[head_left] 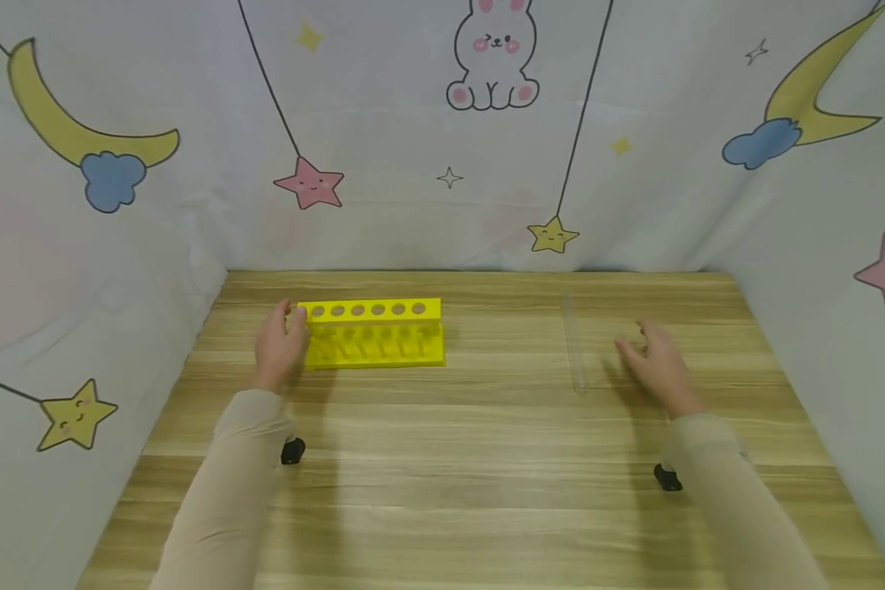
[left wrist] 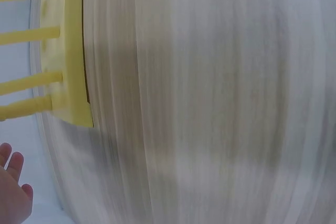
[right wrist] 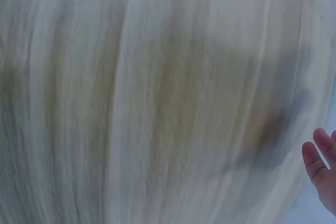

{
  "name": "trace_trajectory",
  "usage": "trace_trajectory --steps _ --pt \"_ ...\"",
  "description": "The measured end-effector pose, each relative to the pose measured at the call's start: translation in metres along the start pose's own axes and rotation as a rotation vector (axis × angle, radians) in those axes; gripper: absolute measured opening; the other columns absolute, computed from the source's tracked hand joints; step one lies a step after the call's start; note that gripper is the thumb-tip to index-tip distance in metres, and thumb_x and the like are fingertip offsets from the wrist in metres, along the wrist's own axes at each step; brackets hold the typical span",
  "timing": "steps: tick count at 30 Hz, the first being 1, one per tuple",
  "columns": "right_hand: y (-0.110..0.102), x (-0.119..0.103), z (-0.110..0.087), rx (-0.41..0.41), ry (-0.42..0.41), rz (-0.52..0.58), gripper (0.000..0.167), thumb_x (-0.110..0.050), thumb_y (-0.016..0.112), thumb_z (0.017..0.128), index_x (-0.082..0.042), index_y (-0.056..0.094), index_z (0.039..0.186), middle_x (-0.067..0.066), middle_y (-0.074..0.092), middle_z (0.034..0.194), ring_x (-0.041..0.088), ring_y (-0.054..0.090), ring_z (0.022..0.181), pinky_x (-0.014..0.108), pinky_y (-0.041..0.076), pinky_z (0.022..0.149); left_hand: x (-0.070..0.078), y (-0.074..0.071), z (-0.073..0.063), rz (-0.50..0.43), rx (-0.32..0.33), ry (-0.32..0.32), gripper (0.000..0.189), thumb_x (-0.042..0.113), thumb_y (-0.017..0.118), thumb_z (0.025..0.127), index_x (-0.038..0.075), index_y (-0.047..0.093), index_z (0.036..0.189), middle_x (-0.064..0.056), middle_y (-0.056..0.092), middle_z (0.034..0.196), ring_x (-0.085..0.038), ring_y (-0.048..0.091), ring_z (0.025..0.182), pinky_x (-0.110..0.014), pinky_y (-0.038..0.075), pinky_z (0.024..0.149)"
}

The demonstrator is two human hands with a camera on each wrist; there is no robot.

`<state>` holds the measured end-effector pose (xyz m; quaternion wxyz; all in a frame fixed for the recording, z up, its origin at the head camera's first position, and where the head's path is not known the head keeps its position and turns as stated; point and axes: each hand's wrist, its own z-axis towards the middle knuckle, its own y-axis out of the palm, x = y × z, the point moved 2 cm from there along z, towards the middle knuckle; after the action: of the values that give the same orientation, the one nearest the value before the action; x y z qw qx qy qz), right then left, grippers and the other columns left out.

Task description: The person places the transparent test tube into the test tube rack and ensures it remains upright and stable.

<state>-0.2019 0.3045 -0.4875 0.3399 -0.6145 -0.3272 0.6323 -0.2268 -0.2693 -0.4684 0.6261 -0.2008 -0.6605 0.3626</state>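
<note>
A yellow test tube rack (head_left: pixel 374 347) stands at the back left of the table, with a row of round holes along its top bar and pegs on its base. My left hand (head_left: pixel 279 344) is at the rack's left end, fingertips right by the top bar; in the left wrist view the hand (left wrist: pixel 13 184) shows beside the rack's base (left wrist: pixel 73 77). To the right lies a clear glass test tube (head_left: pixel 574 344), lengthwise on the wood. My right hand (head_left: pixel 658 366) hovers just right of the tube, fingers apart and relaxed, holding nothing.
The wood-grain table (head_left: pixel 442 475) is bounded by a white printed curtain (head_left: pixel 398 221) at the back and both sides. A small black piece (head_left: pixel 292 451) shows at the left wrist, and a similar black piece (head_left: pixel 667 477) at the right wrist.
</note>
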Motion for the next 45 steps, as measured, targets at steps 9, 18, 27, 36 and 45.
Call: trace_trajectory --steps 9,18,27,36,45 --pt "0.014 -0.005 0.005 0.016 0.014 0.052 0.064 -0.042 0.045 0.089 0.005 0.032 0.13 0.029 0.041 0.122 0.039 0.052 0.093 0.051 0.04 0.08 0.008 0.005 0.001 -0.106 0.011 -0.057 0.058 0.047 0.023 0.093 0.006 0.033 0.133 -0.016 0.038 0.135 -0.035 0.041 0.118 -0.047 0.032 0.097" --pt "0.021 -0.016 0.013 0.033 -0.006 0.067 0.063 -0.043 0.046 0.089 0.005 0.036 0.128 0.028 0.044 0.12 0.037 0.055 0.089 0.049 0.041 0.079 0.008 0.01 0.004 -0.221 0.044 -0.131 0.058 0.048 0.025 0.093 0.009 0.035 0.134 -0.011 0.04 0.136 -0.031 0.043 0.117 -0.043 0.035 0.096" --pt "0.028 -0.022 0.019 0.01 0.022 0.093 0.061 -0.04 0.048 0.088 0.004 0.036 0.128 0.027 0.045 0.119 0.039 0.055 0.093 0.049 0.042 0.081 0.008 0.012 0.006 -0.274 0.015 -0.184 0.059 0.048 0.025 0.093 0.009 0.03 0.136 -0.012 0.033 0.14 -0.03 0.033 0.126 -0.043 0.027 0.103" --pt "0.034 -0.027 0.024 -0.022 0.034 0.104 0.063 -0.043 0.049 0.087 0.005 0.037 0.127 0.028 0.047 0.114 0.04 0.05 0.1 0.051 0.039 0.084 0.017 0.012 0.011 -0.308 -0.03 -0.249 0.062 0.053 0.022 0.091 0.012 0.027 0.138 -0.008 0.029 0.142 -0.026 0.026 0.131 -0.041 0.022 0.106" --pt "0.038 -0.034 0.027 -0.083 0.054 0.077 0.061 -0.039 0.049 0.088 0.006 0.037 0.127 0.027 0.049 0.109 0.038 0.047 0.098 0.049 0.039 0.079 0.021 0.014 0.013 -0.316 -0.014 -0.272 0.058 0.048 0.022 0.093 0.009 0.032 0.135 -0.01 0.033 0.14 -0.028 0.028 0.129 -0.041 0.023 0.106"
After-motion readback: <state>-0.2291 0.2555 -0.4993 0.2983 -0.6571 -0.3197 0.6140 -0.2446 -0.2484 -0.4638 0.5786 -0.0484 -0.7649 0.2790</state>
